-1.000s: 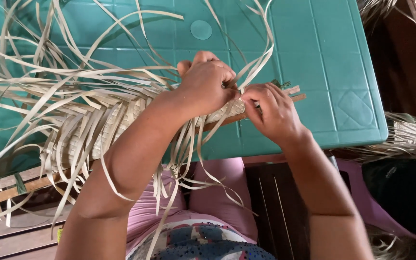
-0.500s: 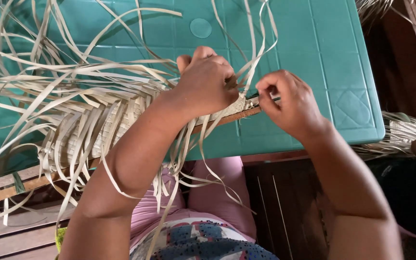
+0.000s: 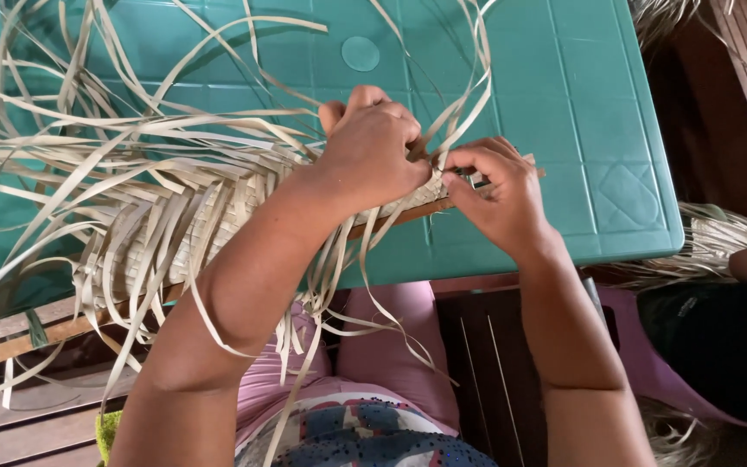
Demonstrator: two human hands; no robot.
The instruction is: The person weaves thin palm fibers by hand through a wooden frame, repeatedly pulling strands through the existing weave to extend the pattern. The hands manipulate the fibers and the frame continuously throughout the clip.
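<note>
While the left hand clamps the woven mat, the right hand pinches one strip; keeping it taut seems best.

We see pale straw-coloured palm strips woven into a checked mat on the teal plastic table, above pink trousers.

Both arms are bare from the lower edge of the frame up to the hands, with no sleeves, rings or wristbands. At bottom centre the person wears pink trousers and a patterned top in blue, red and white, dotted with small sequins.
</note>
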